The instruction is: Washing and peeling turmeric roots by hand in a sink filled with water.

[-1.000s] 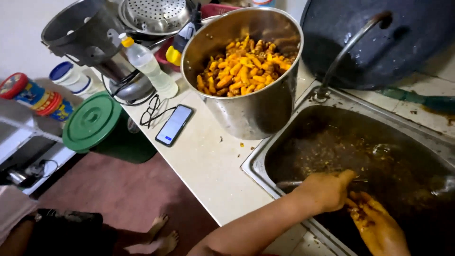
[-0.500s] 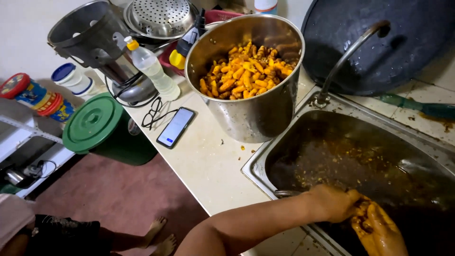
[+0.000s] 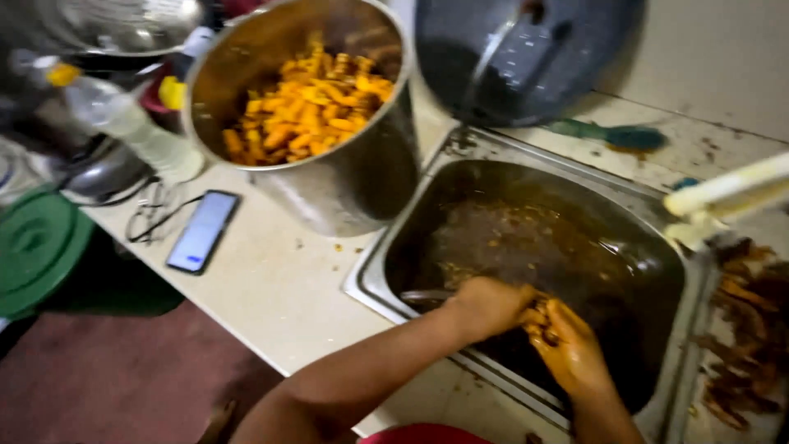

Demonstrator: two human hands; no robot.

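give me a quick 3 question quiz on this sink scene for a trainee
1. True or false: both hands are down in the sink.
2. What fills the big metal pot on the counter? A) orange-yellow cut pieces B) green leaves C) white rice
3. Which flat dark thing lies on the counter left of the pot?

Key
1. True: the left hand and right hand meet over the brown water, working something small between them.
2. A: the orange-yellow cut pieces.
3. The phone, beside the clear plastic bottle.

Pale countertop beneath a plain light wall, reddish-brown floor below.
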